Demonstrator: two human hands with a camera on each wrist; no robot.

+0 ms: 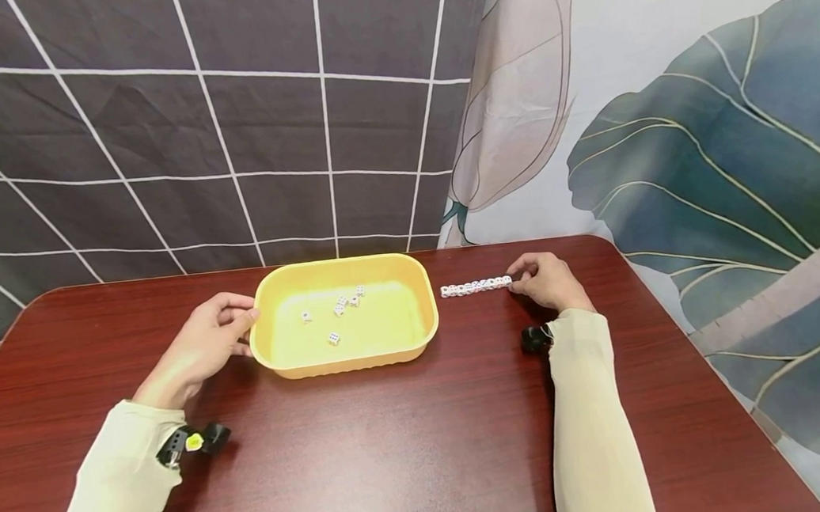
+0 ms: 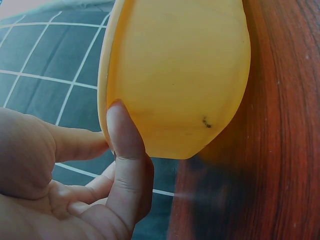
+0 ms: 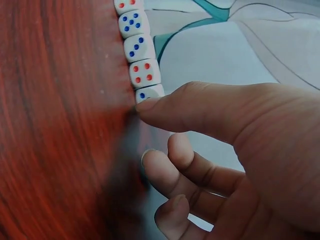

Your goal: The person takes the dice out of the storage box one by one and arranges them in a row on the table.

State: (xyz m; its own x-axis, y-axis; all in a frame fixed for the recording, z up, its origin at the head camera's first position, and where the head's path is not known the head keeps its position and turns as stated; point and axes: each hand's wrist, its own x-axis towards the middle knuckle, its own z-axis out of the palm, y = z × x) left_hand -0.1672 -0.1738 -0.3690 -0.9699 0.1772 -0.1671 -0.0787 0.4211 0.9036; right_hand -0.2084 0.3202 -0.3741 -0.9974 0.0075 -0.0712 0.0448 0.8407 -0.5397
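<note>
A yellow plastic tray stands on the table with several white dice scattered inside it. My left hand holds the tray's left end, thumb and fingers at the rim; the left wrist view shows this grip on the tray wall. Right of the tray, a straight row of white dice with red and blue dots lies on the table. At the row's right end, my right hand pinches the last die, whose surface is partly covered by a digit. The other right fingers are bent and hold nothing.
The reddish-brown wooden table reaches back to a dark cloth with a white grid. A cloth printed with large leaves hangs along the right side. Small black devices are strapped to both wrists.
</note>
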